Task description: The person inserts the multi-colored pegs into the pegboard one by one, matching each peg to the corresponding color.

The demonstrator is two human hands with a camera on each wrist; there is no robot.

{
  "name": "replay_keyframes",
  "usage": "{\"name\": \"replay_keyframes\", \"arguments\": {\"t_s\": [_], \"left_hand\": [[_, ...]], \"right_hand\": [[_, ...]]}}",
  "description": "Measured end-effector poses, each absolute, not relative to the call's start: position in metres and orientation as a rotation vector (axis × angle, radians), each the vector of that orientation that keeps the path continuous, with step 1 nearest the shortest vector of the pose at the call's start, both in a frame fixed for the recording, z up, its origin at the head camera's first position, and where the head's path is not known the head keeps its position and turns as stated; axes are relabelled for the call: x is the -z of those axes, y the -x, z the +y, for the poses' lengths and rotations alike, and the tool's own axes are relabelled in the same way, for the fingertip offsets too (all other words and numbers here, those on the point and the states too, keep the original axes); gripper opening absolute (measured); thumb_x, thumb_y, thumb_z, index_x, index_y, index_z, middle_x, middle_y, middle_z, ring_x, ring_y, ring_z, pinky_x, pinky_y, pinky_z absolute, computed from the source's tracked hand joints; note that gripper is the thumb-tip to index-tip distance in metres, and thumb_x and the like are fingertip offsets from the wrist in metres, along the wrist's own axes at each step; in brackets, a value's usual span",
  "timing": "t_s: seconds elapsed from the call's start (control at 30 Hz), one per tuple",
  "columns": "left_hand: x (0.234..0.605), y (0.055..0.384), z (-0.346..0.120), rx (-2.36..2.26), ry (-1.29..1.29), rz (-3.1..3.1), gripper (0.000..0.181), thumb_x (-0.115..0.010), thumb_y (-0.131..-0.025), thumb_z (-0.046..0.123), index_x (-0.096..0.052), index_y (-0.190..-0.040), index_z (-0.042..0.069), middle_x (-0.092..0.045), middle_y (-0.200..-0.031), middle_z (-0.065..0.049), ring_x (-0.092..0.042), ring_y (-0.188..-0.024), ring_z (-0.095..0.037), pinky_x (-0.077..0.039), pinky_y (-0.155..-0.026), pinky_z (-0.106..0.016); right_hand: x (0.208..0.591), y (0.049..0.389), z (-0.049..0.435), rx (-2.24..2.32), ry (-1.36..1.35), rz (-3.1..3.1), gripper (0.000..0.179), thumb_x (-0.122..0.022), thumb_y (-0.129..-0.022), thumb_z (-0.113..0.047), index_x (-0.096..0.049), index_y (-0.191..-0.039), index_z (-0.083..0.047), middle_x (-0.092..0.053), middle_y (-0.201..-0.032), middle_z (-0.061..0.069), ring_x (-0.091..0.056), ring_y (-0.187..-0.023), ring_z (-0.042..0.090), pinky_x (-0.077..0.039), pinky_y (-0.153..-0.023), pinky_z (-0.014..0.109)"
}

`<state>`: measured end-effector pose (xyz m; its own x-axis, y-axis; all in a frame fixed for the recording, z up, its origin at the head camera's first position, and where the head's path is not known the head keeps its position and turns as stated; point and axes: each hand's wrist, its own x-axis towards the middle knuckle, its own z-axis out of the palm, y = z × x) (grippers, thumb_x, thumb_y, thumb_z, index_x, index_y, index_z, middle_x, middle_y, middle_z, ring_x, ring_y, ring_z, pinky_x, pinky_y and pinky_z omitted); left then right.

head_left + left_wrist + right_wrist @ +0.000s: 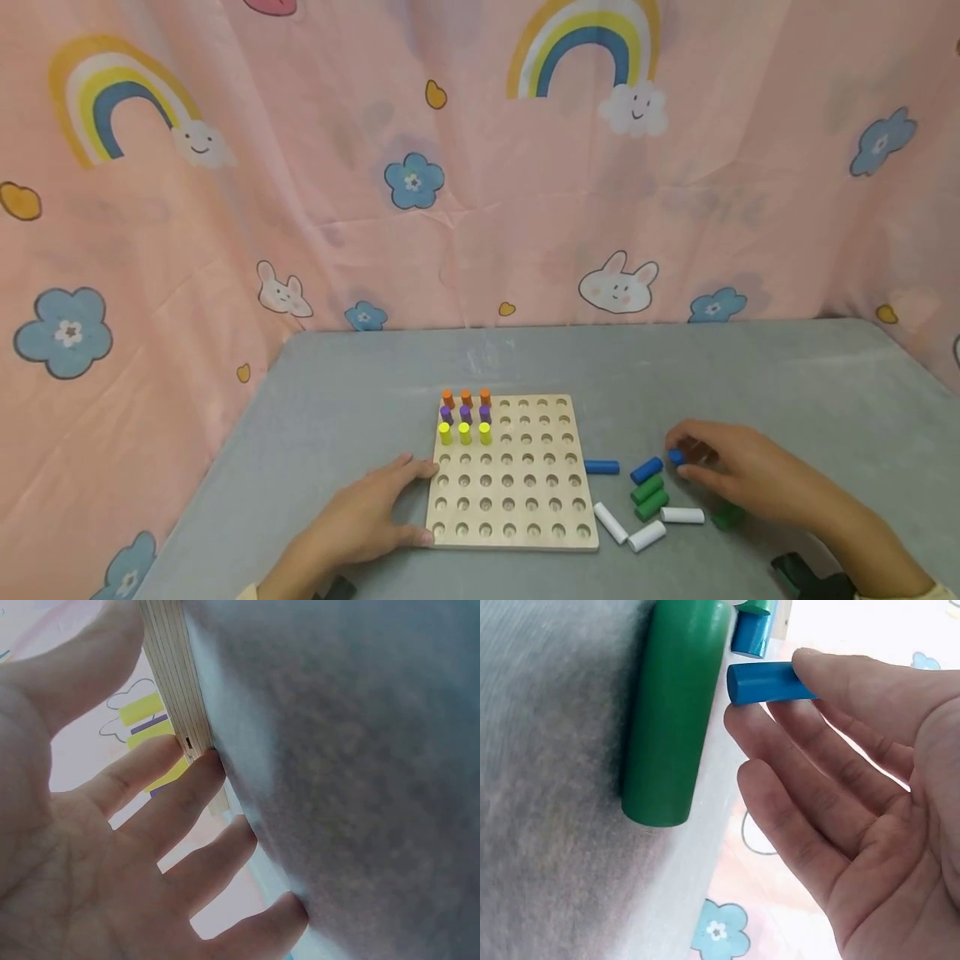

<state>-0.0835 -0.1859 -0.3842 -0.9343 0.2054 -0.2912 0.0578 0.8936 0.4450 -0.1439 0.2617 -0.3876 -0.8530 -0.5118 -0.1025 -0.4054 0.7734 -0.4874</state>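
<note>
A square wooden pegboard (517,493) lies on the table with rows of round holes. Orange pegs (466,398), purple pegs (465,414) and yellow pegs (465,433) stand upright in three rows at its far left corner, three of each. My left hand (365,514) rests at the board's left side, thumb and fingertips touching its edge; in the left wrist view its fingers (191,802) are spread. Right of the board, my right hand (738,475) pinches a blue peg (769,682) between thumb and fingers, above the table near a green peg (676,712).
Between board and right hand lie two blue pegs (602,467), two green pegs (649,504) and three white pegs (647,536). Another green peg (727,516) sits under my right hand. A pink patterned curtain (480,167) hangs behind the grey table (360,400).
</note>
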Motion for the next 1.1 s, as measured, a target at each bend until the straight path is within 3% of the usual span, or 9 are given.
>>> {"name": "replay_keyframes", "arguments": {"t_s": [0.37,0.77,1.1], "left_hand": [[0.385,0.088,-0.181,-0.607,-0.23,2.73,0.078,-0.087,-0.067,0.048,-0.057,-0.137,0.032,-0.045,-0.155,-0.012,-0.045,-0.139,-0.046,-0.037,-0.101,-0.075],[0.384,0.086,-0.184,-0.617,-0.205,2.719,0.076,-0.087,-0.067,0.047,-0.058,-0.135,0.031,-0.045,-0.155,-0.011,-0.043,-0.141,-0.044,-0.035,-0.103,-0.074],[0.383,0.084,-0.184,-0.622,-0.2,2.725,0.077,-0.087,-0.067,0.047,-0.057,-0.136,0.031,-0.045,-0.155,-0.011,-0.043,-0.14,-0.045,-0.035,-0.103,-0.076]], "right_hand": [[0.386,0.141,0.258,0.649,0.622,2.779,0.023,-0.072,-0.091,-0.03,-0.067,-0.113,-0.024,-0.07,-0.104,-0.014,-0.066,-0.09,0.003,-0.059,-0.074,0.028],[0.361,0.15,0.228,0.635,0.764,2.849,0.025,-0.07,-0.092,-0.034,-0.069,-0.114,-0.022,-0.071,-0.101,-0.016,-0.068,-0.092,0.007,-0.059,-0.078,0.038],[0.346,0.155,0.188,0.657,0.911,2.876,0.024,-0.071,-0.092,-0.031,-0.069,-0.115,-0.024,-0.071,-0.101,-0.017,-0.067,-0.091,0.004,-0.057,-0.078,0.034]]}}
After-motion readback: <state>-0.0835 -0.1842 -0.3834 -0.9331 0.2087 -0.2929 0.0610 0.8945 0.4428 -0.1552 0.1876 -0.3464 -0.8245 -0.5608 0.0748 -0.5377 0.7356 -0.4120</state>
